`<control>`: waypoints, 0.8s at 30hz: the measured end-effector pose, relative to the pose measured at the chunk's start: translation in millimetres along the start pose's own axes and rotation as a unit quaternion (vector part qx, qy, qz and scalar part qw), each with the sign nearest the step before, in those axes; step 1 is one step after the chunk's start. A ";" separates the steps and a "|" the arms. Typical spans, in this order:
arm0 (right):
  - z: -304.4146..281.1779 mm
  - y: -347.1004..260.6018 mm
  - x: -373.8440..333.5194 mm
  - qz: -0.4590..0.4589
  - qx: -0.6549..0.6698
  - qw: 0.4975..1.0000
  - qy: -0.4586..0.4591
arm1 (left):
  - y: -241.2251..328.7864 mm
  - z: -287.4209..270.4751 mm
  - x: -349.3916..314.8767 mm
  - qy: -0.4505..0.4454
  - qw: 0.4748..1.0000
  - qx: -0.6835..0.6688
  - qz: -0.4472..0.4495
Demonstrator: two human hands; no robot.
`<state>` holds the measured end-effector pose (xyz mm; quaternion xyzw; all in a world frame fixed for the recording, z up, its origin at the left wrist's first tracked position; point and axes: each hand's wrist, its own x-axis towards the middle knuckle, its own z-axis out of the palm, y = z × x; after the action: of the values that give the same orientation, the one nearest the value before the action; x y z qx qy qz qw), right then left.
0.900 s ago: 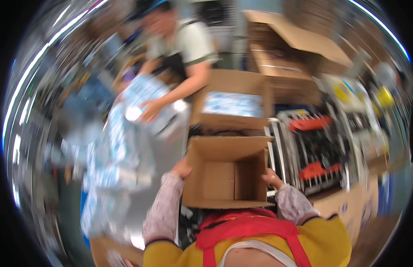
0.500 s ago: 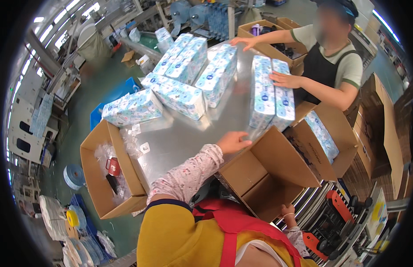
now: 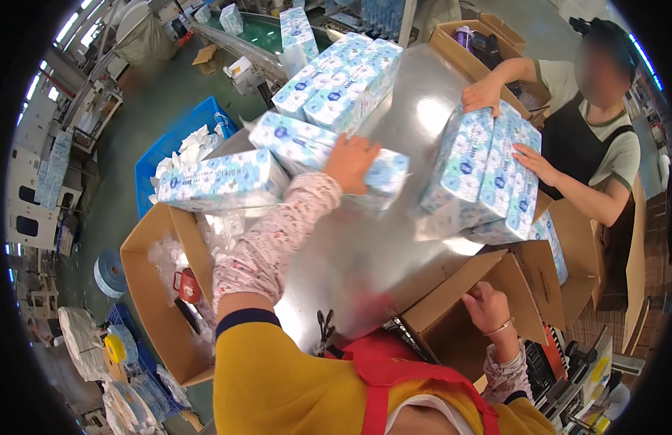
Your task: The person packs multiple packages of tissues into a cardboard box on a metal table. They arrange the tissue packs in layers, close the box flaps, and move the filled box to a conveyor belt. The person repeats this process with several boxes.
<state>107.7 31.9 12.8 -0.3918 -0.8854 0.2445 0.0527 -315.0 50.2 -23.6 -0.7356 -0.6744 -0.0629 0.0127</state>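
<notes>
My left hand (image 3: pixel 352 165) lies over the right part of a blue-and-white flowered tissue pack (image 3: pixel 292 139), fingers bent across its top edge. Beside it, another tissue pack (image 3: pixel 218 178) lies to the left, and two more tissue packs (image 3: pixel 336 80) lie close together behind. Above the opening of a cardboard box (image 3: pixel 452 293) is my right hand (image 3: pixel 488 308), its fingers curled; whether anything is in them I cannot make out. Across the metal table (image 3: pixel 365 246), a co-worker's two hands (image 3: pixel 536 165) press on tissue packs (image 3: pixel 488 174) set side by side.
At left stands a carton (image 3: pixel 144 272) with plastic wrap and a red mug (image 3: pixel 187 286). A blue bin (image 3: pixel 178 130) of white scraps sits beyond it. At right is another carton (image 3: pixel 576 254) with a tissue pack inside; a carton of odds and ends (image 3: pixel 446 45) stands at the back.
My left hand has gone from beside the box onto the tissue pack. My right hand has risen from the box's near edge. The co-worker's far hand and a tissue pack have moved right, against the others.
</notes>
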 end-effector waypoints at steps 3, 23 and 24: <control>12.6 -24.3 32.8 0.052 -0.110 0.988 -0.091 | 39.2 12.8 67.4 0.091 0.987 -0.083 -0.106; 94.2 -27.8 366.4 0.169 0.622 0.763 -0.052 | -136.3 10.1 50.9 -0.036 0.915 -0.196 -0.351; 82.1 -26.6 360.6 0.178 0.599 0.777 -0.081 | -119.8 9.0 28.8 -0.017 0.913 -0.213 -0.346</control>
<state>-181.4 244.0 -81.8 -0.4101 -0.4758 0.7613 0.1610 -431.0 90.4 -37.3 -0.4421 -0.8575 -0.1932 -0.1786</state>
